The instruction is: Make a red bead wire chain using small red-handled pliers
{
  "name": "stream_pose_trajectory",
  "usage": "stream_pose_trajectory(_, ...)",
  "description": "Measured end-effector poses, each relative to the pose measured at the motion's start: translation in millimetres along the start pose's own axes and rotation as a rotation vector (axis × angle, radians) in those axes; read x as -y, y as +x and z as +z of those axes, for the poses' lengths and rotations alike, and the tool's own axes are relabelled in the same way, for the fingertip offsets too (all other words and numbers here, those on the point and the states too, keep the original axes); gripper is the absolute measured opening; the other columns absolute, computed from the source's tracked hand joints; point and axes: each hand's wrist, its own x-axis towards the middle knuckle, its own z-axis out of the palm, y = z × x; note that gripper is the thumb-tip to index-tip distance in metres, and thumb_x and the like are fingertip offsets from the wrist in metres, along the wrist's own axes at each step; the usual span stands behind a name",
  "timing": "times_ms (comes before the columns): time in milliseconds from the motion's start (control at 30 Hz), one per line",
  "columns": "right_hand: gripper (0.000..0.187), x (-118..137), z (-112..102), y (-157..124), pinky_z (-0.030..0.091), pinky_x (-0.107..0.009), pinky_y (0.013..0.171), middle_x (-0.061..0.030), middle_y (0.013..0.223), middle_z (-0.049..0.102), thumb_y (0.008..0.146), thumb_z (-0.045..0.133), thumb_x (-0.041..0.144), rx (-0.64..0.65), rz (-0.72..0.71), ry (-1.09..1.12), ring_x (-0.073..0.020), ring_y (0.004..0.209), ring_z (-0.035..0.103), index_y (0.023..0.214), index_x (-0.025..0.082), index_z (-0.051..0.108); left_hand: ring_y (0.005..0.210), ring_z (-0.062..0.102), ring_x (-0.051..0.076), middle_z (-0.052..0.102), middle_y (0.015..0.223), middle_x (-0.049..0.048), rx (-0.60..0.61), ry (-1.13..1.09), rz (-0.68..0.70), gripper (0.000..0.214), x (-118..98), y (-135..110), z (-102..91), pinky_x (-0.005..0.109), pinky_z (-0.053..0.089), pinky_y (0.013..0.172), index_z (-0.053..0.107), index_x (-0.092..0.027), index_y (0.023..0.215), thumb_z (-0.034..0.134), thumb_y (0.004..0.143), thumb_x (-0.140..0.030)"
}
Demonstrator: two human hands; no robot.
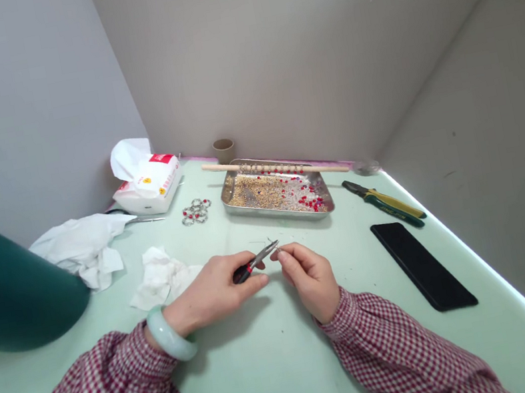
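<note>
My left hand (215, 289), with a pale green bangle at the wrist, is closed round small needle-nose pliers (259, 259) with black and red handles. Their jaws point right and reach the fingertips of my right hand (312, 279). There, thumb and forefinger pinch a small silvery wire piece (278, 248), mostly hidden by the fingers and the plier tips. Just beyond the hands lie a few thin wire bits (258, 242) on the pale green table (283, 369). Farther off, to the left, several silvery rings with red beads (195, 212) lie in a cluster.
A metal tray (275, 213) of gold, clear and red beads has a wooden stick (328, 168) across it. Crumpled tissues (162, 275), a tissue pack (151, 185) and a dark green cylinder (9, 288) stand left. Green-handled pliers (388, 203) and a black slab (421, 263) lie right.
</note>
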Motion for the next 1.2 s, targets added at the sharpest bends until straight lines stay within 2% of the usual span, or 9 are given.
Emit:
stream_pose_trajectory(167,0.023,0.6,0.2,0.9,0.029,-0.023,0.045,0.004,0.053,0.041,0.09,0.05,0.035,0.002,0.017,0.013,-0.0101,0.048,0.035,0.086,0.017,0.065,0.06,0.044,0.012,0.052,0.064,-0.0019,0.009,-0.052,-0.035,0.03,-0.1,0.1,-0.4,0.024,0.031,0.057,0.059,-0.016,0.078,0.048,0.087,-0.042)
stream_pose_trajectory(367,0.026,0.4,0.2,1.6,0.025,-0.022,0.043,0.0065,0.05,0.035,0.09,0.05,0.038,0.1,0.04,0.217,-0.0082,0.045,0.03,0.088,0.016,0.064,0.056,0.044,0.01,0.054,0.065,-0.0036,0.167,-0.328,-0.039,0.028,3.5,-0.6,-4.8,0.023,0.035,0.057,0.06,-0.017,0.097,0.047,0.088,-0.04)
stream_pose_trajectory(567,0.026,0.3,1.2,1.9,0.026,-0.022,0.044,0.0056,0.052,0.038,0.09,0.051,0.038,0.034,0.041,0.187,-0.0084,0.046,0.033,0.088,0.016,0.064,0.066,0.048,0.013,0.055,0.071,-0.0013,0.068,-0.147,0.018,0.03,4.3,0.7,-2.5,0.024,0.035,0.06,0.061,-0.016,0.096,0.049,0.088,-0.042)
stream_pose_trajectory(933,0.025,-3.9,1.9,1.4,0.034,-0.025,0.048,0.0028,0.056,0.046,0.089,0.051,0.037,-0.092,0.006,0.012,-0.0115,0.05,0.039,0.093,0.018,0.066,0.059,0.044,0.013,0.055,0.066,-0.001,-0.036,0.097,-0.016,0.027,1.8,-0.5,1.3,0.025,0.027,0.055,0.059,-0.017,0.079,0.051,0.085,-0.042)
stream_pose_trajectory(1067,0.024,-1.9,2.2,3.7,0.035,-0.025,0.049,0.0032,0.057,0.046,0.089,0.052,0.037,-0.078,0.018,0.003,-0.0116,0.051,0.04,0.092,0.017,0.064,0.059,0.045,0.013,0.055,0.066,-0.0004,-0.047,0.122,-0.02,0.027,2.5,0.1,1.3,0.025,0.026,0.055,0.059,-0.016,0.079,0.051,0.084,-0.042)
stream_pose_trajectory(1200,0.028,1.3,2.0,4.3,0.034,-0.024,0.05,0.0038,0.057,0.043,0.094,0.043,0.038,-0.071,0.012,0.032,-0.0109,0.051,0.039,0.088,0.017,0.061,0.059,0.045,0.013,0.055,0.066,-0.0007,-0.039,0.117,-0.006,0.025,2.9,-0.1,2.0,0.025,0.027,0.056,0.059,-0.016,0.079,0.052,0.084,-0.04)
